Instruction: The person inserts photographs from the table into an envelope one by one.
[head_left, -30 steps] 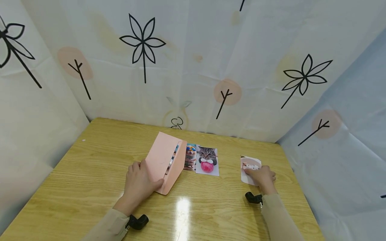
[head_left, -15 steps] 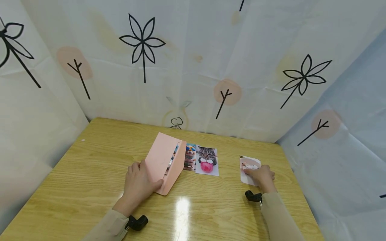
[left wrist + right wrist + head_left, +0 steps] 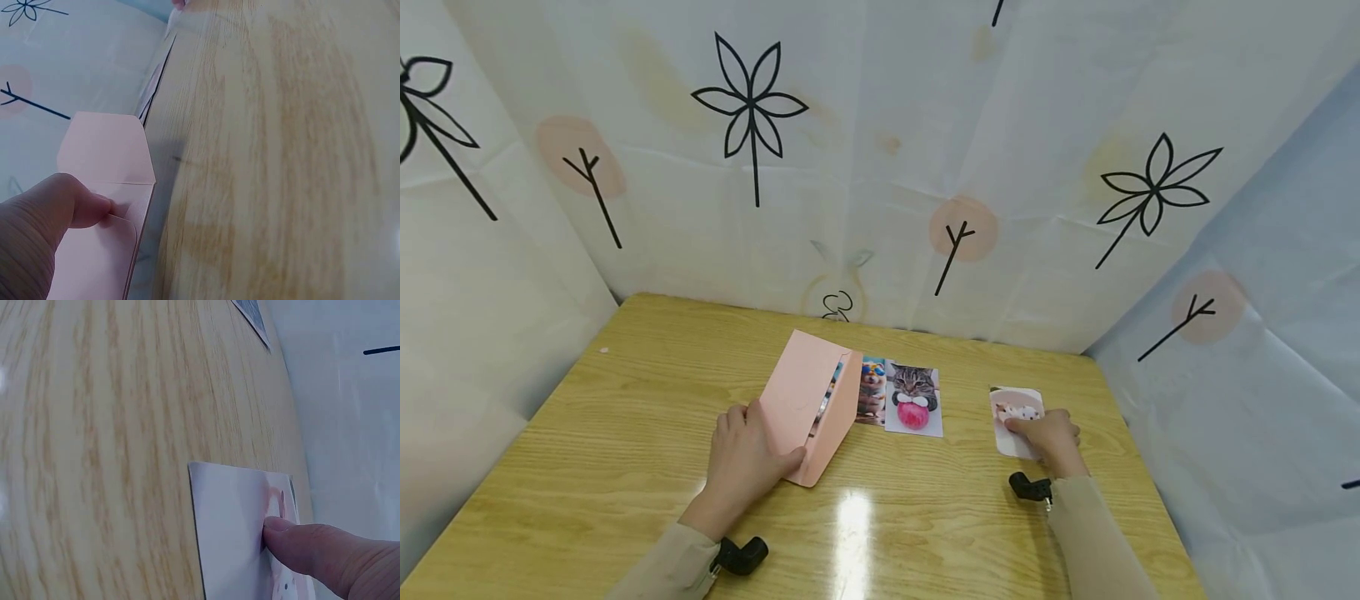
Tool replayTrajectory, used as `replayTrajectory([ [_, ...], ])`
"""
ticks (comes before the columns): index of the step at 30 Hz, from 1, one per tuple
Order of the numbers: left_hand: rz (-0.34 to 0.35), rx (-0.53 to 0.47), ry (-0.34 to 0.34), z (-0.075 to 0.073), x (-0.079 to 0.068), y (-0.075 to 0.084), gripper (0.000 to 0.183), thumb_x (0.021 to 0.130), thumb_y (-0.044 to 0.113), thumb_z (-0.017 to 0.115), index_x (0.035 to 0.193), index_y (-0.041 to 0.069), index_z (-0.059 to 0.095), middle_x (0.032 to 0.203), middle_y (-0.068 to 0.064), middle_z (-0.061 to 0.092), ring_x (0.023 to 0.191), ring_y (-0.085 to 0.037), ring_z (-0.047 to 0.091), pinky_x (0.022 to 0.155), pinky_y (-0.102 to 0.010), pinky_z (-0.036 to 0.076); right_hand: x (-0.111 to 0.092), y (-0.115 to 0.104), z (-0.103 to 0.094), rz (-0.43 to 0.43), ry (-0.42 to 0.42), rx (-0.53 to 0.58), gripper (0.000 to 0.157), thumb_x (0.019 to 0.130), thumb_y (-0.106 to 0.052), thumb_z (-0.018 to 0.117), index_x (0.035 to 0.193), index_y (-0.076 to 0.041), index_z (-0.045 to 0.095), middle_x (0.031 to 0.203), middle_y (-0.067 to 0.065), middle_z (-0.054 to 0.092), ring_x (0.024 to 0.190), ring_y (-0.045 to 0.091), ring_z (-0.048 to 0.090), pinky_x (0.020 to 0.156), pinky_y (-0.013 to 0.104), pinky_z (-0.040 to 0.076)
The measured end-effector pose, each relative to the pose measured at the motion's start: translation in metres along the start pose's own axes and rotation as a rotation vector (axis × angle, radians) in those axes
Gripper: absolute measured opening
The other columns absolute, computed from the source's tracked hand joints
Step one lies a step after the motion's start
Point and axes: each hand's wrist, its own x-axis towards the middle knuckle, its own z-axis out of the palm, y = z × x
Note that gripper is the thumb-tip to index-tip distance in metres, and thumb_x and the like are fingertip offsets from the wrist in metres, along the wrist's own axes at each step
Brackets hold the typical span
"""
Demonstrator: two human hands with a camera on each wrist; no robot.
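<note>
A pink envelope tilts on the table with its flap unfolded to the right, and pictures show through its opening. My left hand grips its near end, the thumb at the opening's lower end; the left wrist view shows that thumb close up, pressing at the mouth. Farther right, my right hand pinches a photo card of a spotted white animal, with the thumb on its face. The fingers under the card are hidden. In the right wrist view the card's pale part faces up.
Just right of the envelope lie a dog picture card, partly covered by the flap, and a cat card with a pink ball. The wooden table meets a patterned curtain behind and at both sides.
The photo card in my right hand has turned slightly and shifted a little left. My left hand and the envelope have stayed almost still.
</note>
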Motion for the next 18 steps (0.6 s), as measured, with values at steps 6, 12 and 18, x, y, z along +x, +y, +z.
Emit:
replayTrajectory([
  [6,-0.006,0.0,-0.013,-0.0004,-0.0001,0.0007,0.096,0.061,0.055,0.079,0.119,-0.014,0.045,0.105,-0.029,0.045,0.095,-0.043,0.041,0.08,-0.051,0.036,-0.0006,0.0019,0.0028,-0.008,0.024,0.07,0.091,0.074,-0.036,0.082,0.13,0.016,0.031,0.12,0.04,0.026,0.108,0.048,0.027,0.084,0.054,0.036],
  [12,-0.011,-0.002,-0.02,-0.0005,0.0004,0.0005,0.097,0.061,0.055,0.079,0.12,-0.014,0.045,0.107,-0.03,0.045,0.096,-0.043,0.041,0.082,-0.052,0.036,-0.0003,0.0047,0.0075,-0.024,0.028,0.165,0.088,0.076,-0.029,0.081,0.13,0.012,0.027,0.124,0.033,0.033,0.109,0.04,0.037,0.089,0.049,0.04],
  [18,-0.008,-0.002,-0.021,-0.001,0.0002,0.0004,0.096,0.062,0.055,0.079,0.119,-0.014,0.045,0.107,-0.03,0.045,0.098,-0.044,0.041,0.083,-0.053,0.036,0.0001,0.0042,0.0079,-0.013,-0.008,0.252,0.064,0.09,-0.013,0.063,0.132,0.013,0.022,0.13,0.035,0.034,0.118,0.041,0.042,0.095,0.051,0.042],
])
